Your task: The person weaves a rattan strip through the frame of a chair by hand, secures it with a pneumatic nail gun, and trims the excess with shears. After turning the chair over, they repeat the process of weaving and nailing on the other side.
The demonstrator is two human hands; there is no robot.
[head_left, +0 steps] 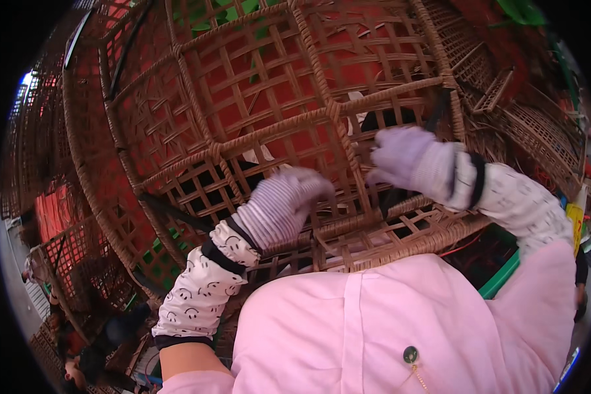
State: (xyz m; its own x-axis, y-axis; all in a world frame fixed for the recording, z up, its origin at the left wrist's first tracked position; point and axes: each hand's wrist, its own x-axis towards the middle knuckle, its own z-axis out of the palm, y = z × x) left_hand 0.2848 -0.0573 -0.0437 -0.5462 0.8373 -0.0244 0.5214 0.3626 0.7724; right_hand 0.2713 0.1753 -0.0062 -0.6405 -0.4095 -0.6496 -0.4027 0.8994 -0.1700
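Observation:
A large brown wicker panel (262, 85) fills the upper middle in front of me, its flat strips woven in an open grid between wrapped bars. My left hand (285, 207), in a lavender striped knit glove, rests over the near part of the weave with its fingers curled; their tips are blurred. To the right, my right hand (410, 157) in a like glove is smeared by motion above the same near part, its fingers bent in. Whatever either hand holds is too blurred to make out. A wrapped near edge bar (414, 246) runs just before my body.
More wicker pieces stand at the left (39, 151) and right (538, 141). Red surfaces show through the weave. A green bar (502, 272) lies by my right elbow. Another person (88, 361) is low at the left. Stray strips stick out at the upper right.

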